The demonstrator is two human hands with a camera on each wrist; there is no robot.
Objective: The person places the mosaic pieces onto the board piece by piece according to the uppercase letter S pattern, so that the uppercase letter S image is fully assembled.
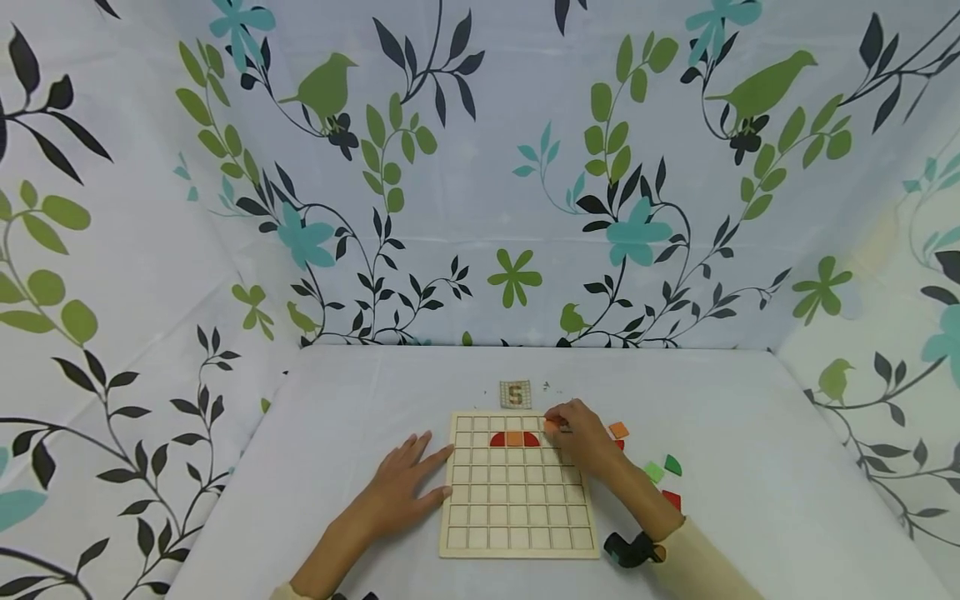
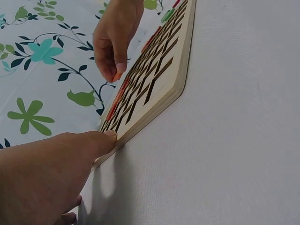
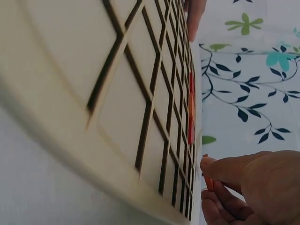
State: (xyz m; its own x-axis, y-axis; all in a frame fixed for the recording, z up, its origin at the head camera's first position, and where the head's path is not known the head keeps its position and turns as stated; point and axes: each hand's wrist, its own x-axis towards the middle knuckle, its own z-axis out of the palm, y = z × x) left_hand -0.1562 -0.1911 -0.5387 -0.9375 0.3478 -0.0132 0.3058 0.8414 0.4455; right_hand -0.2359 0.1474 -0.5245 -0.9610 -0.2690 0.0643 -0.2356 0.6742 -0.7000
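Note:
A wooden grid board (image 1: pixel 498 493) lies flat, its cells framed by raised lines. In its second row from the far edge sit two red rounded pieces (image 1: pixel 497 439) with an orange square (image 1: pixel 514 439) between them. My right hand (image 1: pixel 583 437) pinches another orange piece (image 3: pixel 208 180) between thumb and fingers, over the board's far right corner. At the board's left edge my left hand (image 1: pixel 405 487) rests with fingers spread; its thumb (image 2: pixel 105 139) touches the rim in the left wrist view.
Loose pieces lie right of the board: an orange square (image 1: pixel 618 430), a light green square (image 1: pixel 654 472), a green quarter-round (image 1: pixel 672 464) and a red piece (image 1: pixel 672 500). A small patterned card (image 1: pixel 515 394) lies beyond the far edge. A patterned cloth (image 1: pixel 480 167) hangs behind the table.

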